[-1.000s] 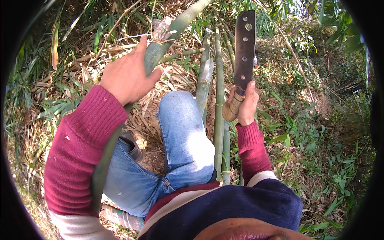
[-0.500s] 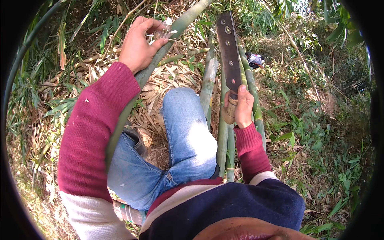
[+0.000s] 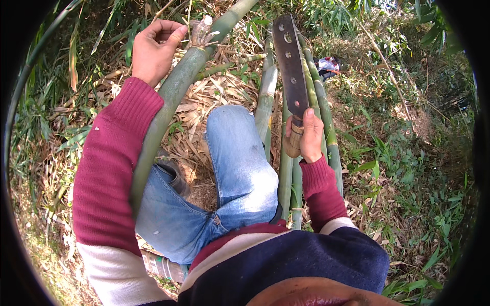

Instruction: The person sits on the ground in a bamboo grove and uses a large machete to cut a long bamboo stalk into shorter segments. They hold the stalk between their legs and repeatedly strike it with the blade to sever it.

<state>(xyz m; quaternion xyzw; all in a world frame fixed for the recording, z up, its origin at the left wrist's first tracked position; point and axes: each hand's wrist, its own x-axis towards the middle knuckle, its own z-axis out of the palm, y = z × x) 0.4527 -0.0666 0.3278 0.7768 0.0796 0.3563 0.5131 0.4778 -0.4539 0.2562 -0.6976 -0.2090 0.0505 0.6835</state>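
My right hand [image 3: 309,136] grips the wooden handle of a machete [image 3: 290,64]. Its wide dark blade points up and away from me and has a row of round holes. My left hand [image 3: 155,51] is beside the knobby node [image 3: 201,34] of a thick green bamboo pole [image 3: 176,84], its thumb and forefinger pinched together. A thin stem runs past the fingertips; whether they hold it I cannot make out. Short cut branch stubs, one with a pale end, stand out from the node. The pole slants across my left side, along the inside of my left forearm.
Several cut bamboo poles [image 3: 286,173] lie lengthwise beside my right leg, under the machete. Dry leaves [image 3: 196,112] cover the ground around my knee. A small dark and white bundle [image 3: 328,66] lies beyond the poles. Green undergrowth [image 3: 403,178] spreads on the right.
My left hand has drawn back left from the node, so the stubs now show plainly. The bamboo pole has shifted slightly left. My right hand holds the machete almost still.
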